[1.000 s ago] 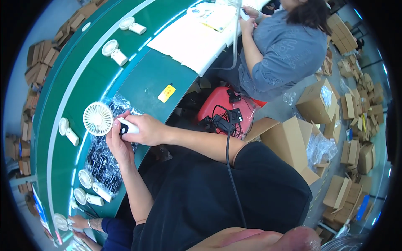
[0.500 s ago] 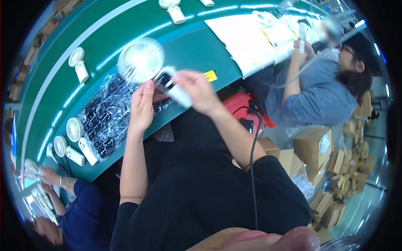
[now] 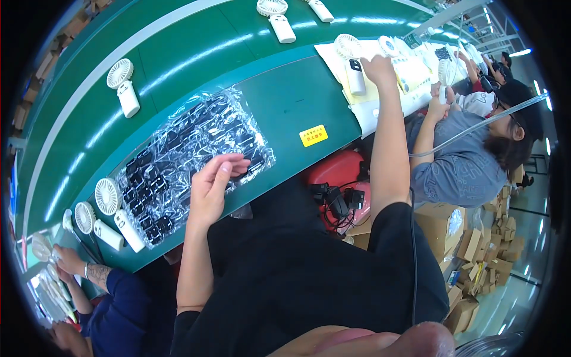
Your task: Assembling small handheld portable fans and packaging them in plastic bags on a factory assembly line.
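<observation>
Fan (image 3: pixel 352 62), white, handheld, lies on pale sheet (image 3: pixel 386 95) at counter's (image 3: pixel 285 101) far right edge. Right hand (image 3: pixel 377 66) stretched out beside it, fingers curled, touching or not I can't tell. Left hand (image 3: pixel 213 181) loose, fingers (image 3: pixel 229 169) spread, resting on clear bag (image 3: pixel 190 154) of black parts.

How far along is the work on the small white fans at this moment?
Done: one fan lies on the white sheet, right hand beside it. In hand: left hand is empty over the plastic bag. Left: two fans wait beside it.
</observation>
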The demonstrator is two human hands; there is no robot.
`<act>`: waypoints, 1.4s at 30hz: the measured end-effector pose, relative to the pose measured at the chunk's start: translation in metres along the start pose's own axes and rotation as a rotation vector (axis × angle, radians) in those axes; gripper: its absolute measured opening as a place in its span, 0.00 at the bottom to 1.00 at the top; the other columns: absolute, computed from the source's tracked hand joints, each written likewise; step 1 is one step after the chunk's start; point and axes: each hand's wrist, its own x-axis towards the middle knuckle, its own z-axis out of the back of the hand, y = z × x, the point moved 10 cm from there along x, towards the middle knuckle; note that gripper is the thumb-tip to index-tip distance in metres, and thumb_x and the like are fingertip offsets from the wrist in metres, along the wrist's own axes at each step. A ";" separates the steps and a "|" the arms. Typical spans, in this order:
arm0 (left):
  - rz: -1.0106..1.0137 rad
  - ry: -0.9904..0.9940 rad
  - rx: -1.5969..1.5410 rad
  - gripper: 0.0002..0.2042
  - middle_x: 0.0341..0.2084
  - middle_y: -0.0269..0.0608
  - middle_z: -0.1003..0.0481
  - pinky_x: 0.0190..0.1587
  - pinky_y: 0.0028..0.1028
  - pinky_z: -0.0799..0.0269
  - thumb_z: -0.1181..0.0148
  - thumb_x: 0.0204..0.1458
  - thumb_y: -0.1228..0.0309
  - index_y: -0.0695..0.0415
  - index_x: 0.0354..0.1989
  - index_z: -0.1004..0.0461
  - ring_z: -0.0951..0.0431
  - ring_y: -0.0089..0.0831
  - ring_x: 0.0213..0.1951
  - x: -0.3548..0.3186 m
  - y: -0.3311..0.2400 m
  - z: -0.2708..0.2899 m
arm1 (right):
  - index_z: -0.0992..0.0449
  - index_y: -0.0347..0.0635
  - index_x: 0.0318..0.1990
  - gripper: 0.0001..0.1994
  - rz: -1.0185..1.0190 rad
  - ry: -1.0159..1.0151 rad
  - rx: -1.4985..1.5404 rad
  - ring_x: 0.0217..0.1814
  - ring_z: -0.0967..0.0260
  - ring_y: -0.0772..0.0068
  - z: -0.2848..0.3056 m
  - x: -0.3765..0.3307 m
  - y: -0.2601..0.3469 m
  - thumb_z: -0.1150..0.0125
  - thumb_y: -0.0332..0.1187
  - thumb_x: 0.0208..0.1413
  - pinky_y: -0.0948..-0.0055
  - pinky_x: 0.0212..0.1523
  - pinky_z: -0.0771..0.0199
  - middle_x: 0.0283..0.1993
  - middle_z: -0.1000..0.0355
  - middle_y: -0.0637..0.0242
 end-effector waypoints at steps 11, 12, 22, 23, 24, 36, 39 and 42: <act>0.107 -0.075 0.024 0.11 0.40 0.45 0.19 0.47 0.25 0.24 0.49 0.65 0.74 0.66 0.50 0.25 0.19 0.27 0.44 0.003 0.018 0.017 | 0.38 0.34 0.67 0.46 -0.174 0.090 0.292 0.73 0.47 0.40 -0.109 0.186 0.112 0.47 0.66 0.53 0.50 0.70 0.47 0.69 0.40 0.42; 0.091 -0.086 0.028 0.11 0.40 0.45 0.19 0.47 0.25 0.24 0.49 0.65 0.74 0.65 0.50 0.25 0.19 0.27 0.43 0.002 0.017 0.018 | 0.38 0.34 0.67 0.46 -0.165 0.094 0.295 0.73 0.47 0.40 -0.113 0.191 0.113 0.47 0.66 0.53 0.50 0.70 0.47 0.69 0.40 0.42; 0.059 -0.082 0.001 0.10 0.39 0.48 0.19 0.47 0.26 0.23 0.50 0.64 0.77 0.68 0.49 0.26 0.19 0.29 0.41 0.009 0.017 0.011 | 0.22 0.28 0.40 0.34 -0.083 0.280 0.720 0.49 0.24 0.53 -0.108 0.185 0.098 0.39 0.61 0.52 0.58 0.51 0.26 0.45 0.22 0.46; 0.061 -0.093 0.002 0.10 0.39 0.48 0.19 0.46 0.27 0.23 0.50 0.64 0.77 0.69 0.49 0.26 0.19 0.29 0.40 0.008 0.018 0.014 | 0.28 0.43 0.40 0.16 0.564 -0.110 0.073 0.34 0.26 0.35 -0.081 0.163 0.176 0.35 0.39 0.47 0.44 0.34 0.25 0.30 0.26 0.42; 0.073 -0.150 0.008 0.10 0.39 0.49 0.20 0.46 0.27 0.23 0.50 0.64 0.78 0.70 0.49 0.26 0.19 0.29 0.39 -0.002 0.021 0.023 | 0.20 0.31 0.40 0.28 0.222 0.057 0.523 0.50 0.28 0.35 -0.081 0.146 0.197 0.48 0.54 0.59 0.49 0.51 0.28 0.45 0.26 0.35; 0.005 -0.104 0.059 0.10 0.39 0.49 0.20 0.47 0.27 0.24 0.50 0.65 0.75 0.68 0.48 0.26 0.19 0.29 0.39 0.001 0.017 0.015 | 0.26 0.29 0.47 0.33 0.022 0.096 0.655 0.47 0.22 0.48 -0.031 0.035 0.190 0.28 0.51 0.43 0.57 0.50 0.24 0.45 0.22 0.44; 0.021 -0.118 0.027 0.10 0.39 0.47 0.19 0.47 0.27 0.24 0.48 0.64 0.74 0.67 0.48 0.26 0.19 0.28 0.40 0.001 0.018 0.018 | 0.24 0.31 0.45 0.32 0.204 0.067 0.853 0.45 0.23 0.46 0.033 -0.061 0.200 0.30 0.54 0.44 0.57 0.46 0.25 0.43 0.22 0.44; -0.046 -0.035 -0.040 0.10 0.37 0.46 0.19 0.46 0.27 0.23 0.48 0.65 0.73 0.67 0.47 0.25 0.19 0.28 0.40 0.013 0.013 0.009 | 0.27 0.30 0.47 0.30 0.164 0.163 0.721 0.45 0.23 0.49 0.051 -0.137 0.180 0.32 0.52 0.50 0.58 0.46 0.26 0.43 0.23 0.44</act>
